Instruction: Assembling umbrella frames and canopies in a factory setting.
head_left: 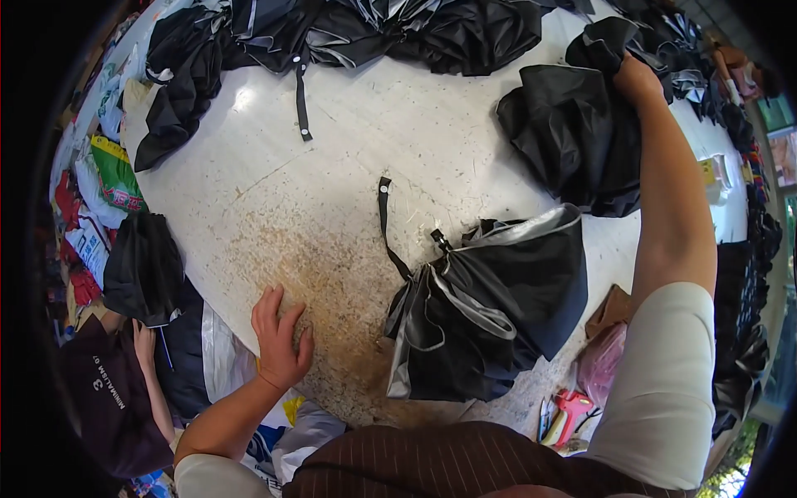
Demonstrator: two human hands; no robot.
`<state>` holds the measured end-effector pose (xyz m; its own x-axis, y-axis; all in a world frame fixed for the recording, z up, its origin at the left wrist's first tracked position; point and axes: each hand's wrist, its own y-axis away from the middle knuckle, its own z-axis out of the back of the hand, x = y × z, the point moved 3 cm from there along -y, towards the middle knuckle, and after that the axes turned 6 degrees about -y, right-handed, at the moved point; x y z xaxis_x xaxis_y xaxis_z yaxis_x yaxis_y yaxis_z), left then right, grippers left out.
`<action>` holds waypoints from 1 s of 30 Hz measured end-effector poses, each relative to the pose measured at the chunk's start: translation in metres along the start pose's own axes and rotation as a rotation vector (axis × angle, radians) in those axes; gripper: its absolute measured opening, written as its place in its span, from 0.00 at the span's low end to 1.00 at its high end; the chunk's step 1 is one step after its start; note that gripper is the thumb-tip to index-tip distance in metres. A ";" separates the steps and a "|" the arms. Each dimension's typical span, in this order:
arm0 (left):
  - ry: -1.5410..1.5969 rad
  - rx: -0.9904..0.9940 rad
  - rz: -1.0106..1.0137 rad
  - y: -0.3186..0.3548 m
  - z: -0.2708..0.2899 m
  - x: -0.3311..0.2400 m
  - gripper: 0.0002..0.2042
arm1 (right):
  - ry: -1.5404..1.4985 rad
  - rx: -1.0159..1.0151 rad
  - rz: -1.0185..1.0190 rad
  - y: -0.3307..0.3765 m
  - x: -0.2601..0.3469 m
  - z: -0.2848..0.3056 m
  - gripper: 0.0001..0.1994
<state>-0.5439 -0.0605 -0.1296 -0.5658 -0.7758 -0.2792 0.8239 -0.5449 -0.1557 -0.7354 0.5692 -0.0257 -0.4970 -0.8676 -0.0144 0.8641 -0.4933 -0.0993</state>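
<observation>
The white desk [340,108], worn brown in front of me, spreads under everything. Along its far edge runs a heap of black umbrellas [465,37]. Nearer, 1 silver-lined umbrella [515,307] lies to the right of my left fingers [267,311], apart from them; these are loosely bent and hold nothing. Another black umbrella [564,124] sits just left of my right forearm. Beyond it, my right fingers [631,72] grip bunched black cloth [599,46]; I can't tell whether these 2 join. The silver-lined umbrella's thin strap [384,212] points away from me.
</observation>
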 end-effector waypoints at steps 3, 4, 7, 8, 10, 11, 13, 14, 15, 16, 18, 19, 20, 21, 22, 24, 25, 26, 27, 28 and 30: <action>-0.022 0.020 0.023 0.001 0.000 0.001 0.20 | -0.005 0.057 0.107 0.000 0.014 -0.021 0.19; -0.027 0.017 0.020 0.000 -0.001 0.000 0.20 | 0.000 0.069 0.149 0.003 0.013 -0.022 0.19; -0.040 0.012 -0.001 0.002 0.000 -0.004 0.20 | -0.050 0.098 0.325 0.038 0.005 -0.009 0.18; -0.050 0.008 -0.011 0.002 0.000 -0.004 0.20 | 0.029 0.127 0.366 0.052 -0.004 -0.002 0.16; -0.080 -0.006 -0.018 0.004 0.000 -0.003 0.20 | -0.039 0.146 0.351 0.104 -0.009 0.018 0.16; -0.072 -0.028 -0.033 0.003 0.000 -0.004 0.20 | -0.060 0.202 0.316 0.132 -0.006 0.033 0.15; -0.072 -0.034 -0.031 0.006 -0.002 -0.002 0.20 | -0.054 0.243 0.334 0.185 -0.003 0.052 0.14; -0.075 -0.032 -0.027 0.008 -0.002 -0.002 0.20 | -0.035 0.264 0.329 0.211 -0.003 0.060 0.13; -0.075 -0.031 -0.026 0.008 -0.001 -0.003 0.20 | -0.023 0.275 0.327 0.237 -0.005 0.071 0.14; -0.074 -0.039 -0.028 0.010 0.000 -0.003 0.20 | -0.094 0.297 0.364 0.262 -0.005 0.081 0.15; -0.067 -0.066 -0.027 0.008 0.002 -0.005 0.19 | -0.197 0.324 0.357 0.311 -0.014 0.097 0.17; -0.067 -0.075 -0.020 0.008 0.001 -0.006 0.18 | -0.129 0.294 0.280 0.330 -0.014 0.110 0.17; -0.079 -0.082 0.003 0.013 0.002 -0.002 0.18 | -0.070 0.269 0.221 0.344 -0.006 0.129 0.17; -0.018 -0.098 -0.080 -0.014 -0.008 -0.007 0.18 | -0.063 0.189 0.084 0.379 -0.014 0.177 0.16; -0.084 -0.091 0.026 0.017 -0.002 0.005 0.20 | -0.165 0.173 0.144 0.370 -0.005 0.167 0.15; -0.056 -0.096 0.045 0.019 -0.011 0.012 0.23 | -0.233 0.040 0.177 0.390 -0.002 0.199 0.16; -0.042 -0.100 0.054 0.019 -0.013 0.016 0.24 | -0.306 -0.021 0.208 0.394 0.000 0.210 0.18; -0.037 -0.100 0.048 0.014 -0.013 0.016 0.24 | -0.311 -0.079 0.191 0.394 -0.003 0.220 0.18; -0.007 -0.109 0.049 0.011 -0.011 0.016 0.24 | -0.318 -0.136 0.180 0.392 -0.007 0.228 0.19; 0.020 -0.121 0.048 0.008 -0.011 0.013 0.23 | -0.238 -0.303 0.221 0.386 -0.020 0.228 0.17; 0.042 -0.134 0.107 0.021 -0.011 0.014 0.22 | -0.344 -0.271 0.250 0.310 -0.009 0.200 0.16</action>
<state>-0.5340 -0.0794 -0.1467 -0.4753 -0.8114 -0.3402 0.8777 -0.4105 -0.2472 -0.4472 0.4120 0.1423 -0.1833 -0.9499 0.2533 0.8792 -0.2736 -0.3900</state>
